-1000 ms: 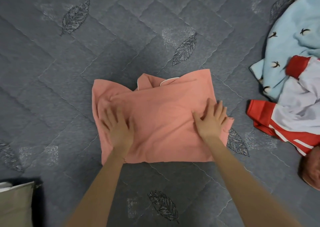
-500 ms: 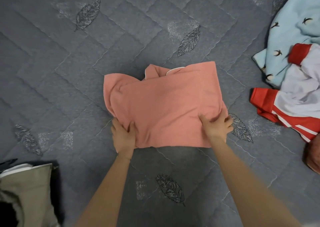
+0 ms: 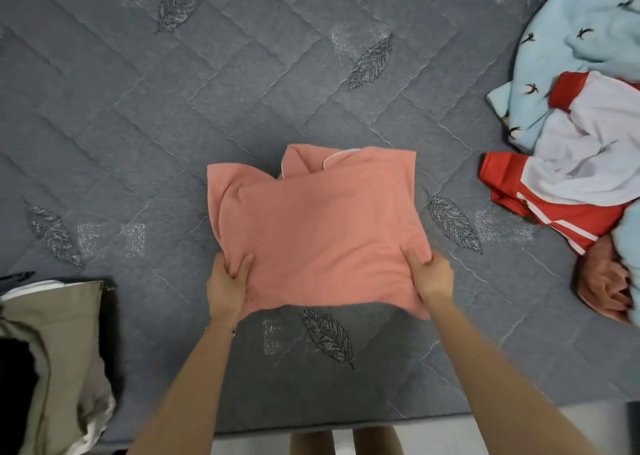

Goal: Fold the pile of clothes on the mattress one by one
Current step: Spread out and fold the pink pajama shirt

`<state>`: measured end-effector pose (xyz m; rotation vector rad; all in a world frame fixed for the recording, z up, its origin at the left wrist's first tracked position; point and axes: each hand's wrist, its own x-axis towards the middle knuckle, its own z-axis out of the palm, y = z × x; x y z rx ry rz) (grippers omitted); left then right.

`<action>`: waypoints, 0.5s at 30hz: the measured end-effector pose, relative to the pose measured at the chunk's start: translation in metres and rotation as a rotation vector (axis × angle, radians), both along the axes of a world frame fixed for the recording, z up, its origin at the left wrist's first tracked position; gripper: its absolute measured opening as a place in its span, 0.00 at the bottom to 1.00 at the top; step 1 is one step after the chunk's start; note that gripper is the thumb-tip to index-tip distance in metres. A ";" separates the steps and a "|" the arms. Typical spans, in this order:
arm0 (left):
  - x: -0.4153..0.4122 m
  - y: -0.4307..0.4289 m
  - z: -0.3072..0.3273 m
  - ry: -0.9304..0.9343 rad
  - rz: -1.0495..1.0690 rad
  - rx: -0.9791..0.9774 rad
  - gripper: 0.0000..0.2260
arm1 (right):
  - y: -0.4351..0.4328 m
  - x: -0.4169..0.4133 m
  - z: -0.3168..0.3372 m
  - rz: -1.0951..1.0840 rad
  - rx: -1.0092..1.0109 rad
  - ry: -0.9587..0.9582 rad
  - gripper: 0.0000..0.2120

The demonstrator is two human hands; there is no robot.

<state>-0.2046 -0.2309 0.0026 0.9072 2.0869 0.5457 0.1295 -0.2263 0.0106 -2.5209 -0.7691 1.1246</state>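
A folded salmon-pink garment (image 3: 322, 226) lies in the middle of the grey quilted mattress (image 3: 138, 125). My left hand (image 3: 227, 286) grips its near left corner, thumb on top. My right hand (image 3: 431, 276) grips the near right corner the same way. The near edge of the garment is lifted off the mattress and casts a shadow beneath. A pile of unfolded clothes sits at the right: a light blue piece with bird print (image 3: 575, 38), a red and white garment (image 3: 568, 184) and a pink piece (image 3: 604, 286).
A stack of beige and dark folded clothes (image 3: 52, 357) lies at the near left corner. The mattress's near edge (image 3: 311, 427) runs along the bottom, with my legs just beyond it.
My hands slid from pressing flat on top of the pink garment down to its near corners, took hold of them, and raised the near edge.
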 end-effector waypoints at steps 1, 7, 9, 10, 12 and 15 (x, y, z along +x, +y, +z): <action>-0.001 -0.009 0.002 0.010 -0.001 -0.030 0.13 | -0.010 0.002 0.001 0.017 -0.036 -0.013 0.19; 0.014 -0.015 0.005 0.422 -0.281 -0.083 0.32 | -0.015 -0.018 -0.001 0.280 -0.066 -0.233 0.36; 0.023 0.005 0.003 0.438 -0.414 -0.004 0.27 | 0.005 -0.026 -0.001 0.356 0.098 -0.234 0.39; 0.025 0.017 -0.001 0.431 -0.483 0.015 0.24 | 0.018 -0.029 -0.003 0.397 0.163 -0.218 0.38; 0.026 0.044 -0.007 0.432 -0.602 0.047 0.21 | 0.049 -0.034 -0.007 0.455 0.226 -0.176 0.34; 0.028 0.087 -0.010 0.378 -0.711 0.168 0.22 | 0.092 -0.036 -0.016 0.422 0.243 -0.098 0.27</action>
